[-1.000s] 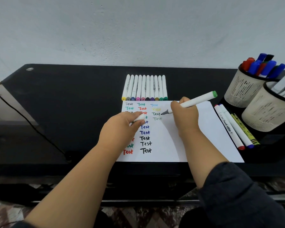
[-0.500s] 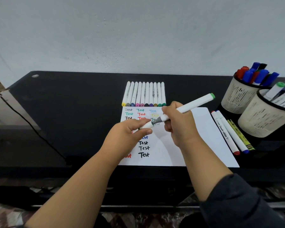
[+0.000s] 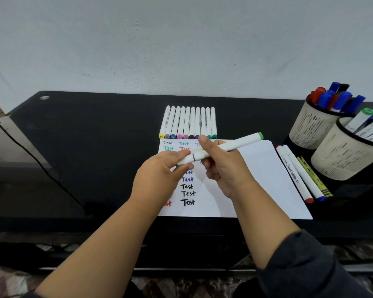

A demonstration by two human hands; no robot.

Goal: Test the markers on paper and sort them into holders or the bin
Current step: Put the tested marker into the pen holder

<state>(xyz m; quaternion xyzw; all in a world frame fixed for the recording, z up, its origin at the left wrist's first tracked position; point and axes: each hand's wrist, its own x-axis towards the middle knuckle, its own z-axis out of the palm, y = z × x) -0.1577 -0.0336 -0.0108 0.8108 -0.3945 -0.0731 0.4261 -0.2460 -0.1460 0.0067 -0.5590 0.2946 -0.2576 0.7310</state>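
A white marker with a green end (image 3: 228,146) is held above the white paper (image 3: 258,175), which carries several coloured "Test" words. My right hand (image 3: 222,166) grips the marker's barrel. My left hand (image 3: 159,177) pinches the white cap (image 3: 185,161), which now sits on the marker's lower end. A row of several white markers (image 3: 188,122) lies just beyond the paper. Two mesh holders stand at the right: the far holder (image 3: 310,127) has red, blue and black markers, the near holder (image 3: 342,155) has white ones.
Three loose markers (image 3: 299,173) with red, blue and yellow bodies or ends lie between the paper and the holders. The black table (image 3: 84,134) stands against a white wall. A black cable (image 3: 41,166) runs down at the left.
My right hand lifted the marker tip off the paper and brought it to the cap in my left hand. The cap is now pushed onto the tip.
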